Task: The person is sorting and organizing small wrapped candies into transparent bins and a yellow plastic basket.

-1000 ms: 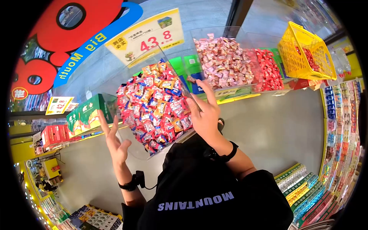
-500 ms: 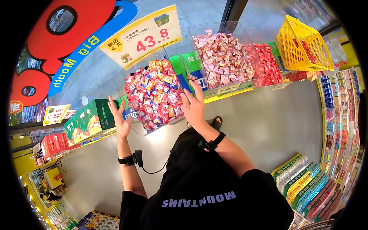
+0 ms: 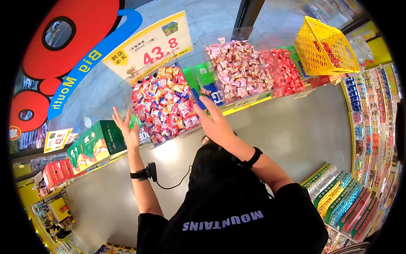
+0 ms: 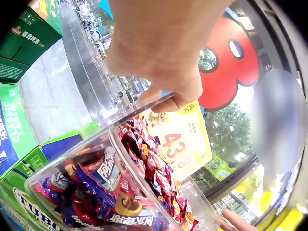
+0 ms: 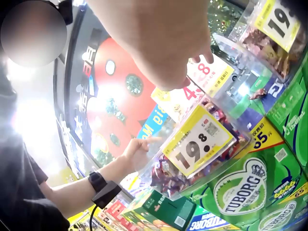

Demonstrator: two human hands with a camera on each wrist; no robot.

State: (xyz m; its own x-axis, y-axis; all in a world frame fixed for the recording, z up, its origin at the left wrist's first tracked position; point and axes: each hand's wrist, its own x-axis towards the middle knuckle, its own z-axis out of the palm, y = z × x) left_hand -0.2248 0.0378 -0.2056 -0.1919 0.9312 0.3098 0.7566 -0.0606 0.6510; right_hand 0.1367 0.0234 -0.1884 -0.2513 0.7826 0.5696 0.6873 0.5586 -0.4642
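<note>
A clear plastic bin [image 3: 149,146] of mixed red, blue and orange wrapped candies [image 3: 163,101] stands on green and blue Tuborg boxes [image 5: 240,187]. At its left side is my left hand [image 3: 129,130], fingers straight and spread, thumb near the wall; in the left wrist view this hand [image 4: 159,57] reaches to the rim. Alongside the right wall lies my right hand [image 3: 215,125], its fingers extended; the right wrist view shows the hand [image 5: 156,45] above the bin's price card [image 5: 199,139]. Exact fingertip contact is hard to tell.
To the right stand a bin of pink candies [image 3: 241,70], red candies [image 3: 287,72] and a yellow basket [image 3: 323,53]. Green [image 3: 91,146] and red cartons [image 3: 58,172] are on the left. Behind hangs a price sign [image 3: 150,46]; one loose candy [image 3: 205,92] lies between the bins.
The mixed-candy bin has moved away from my body, toward the window, and now sits over the boxes. Both hands have travelled along its sides.
</note>
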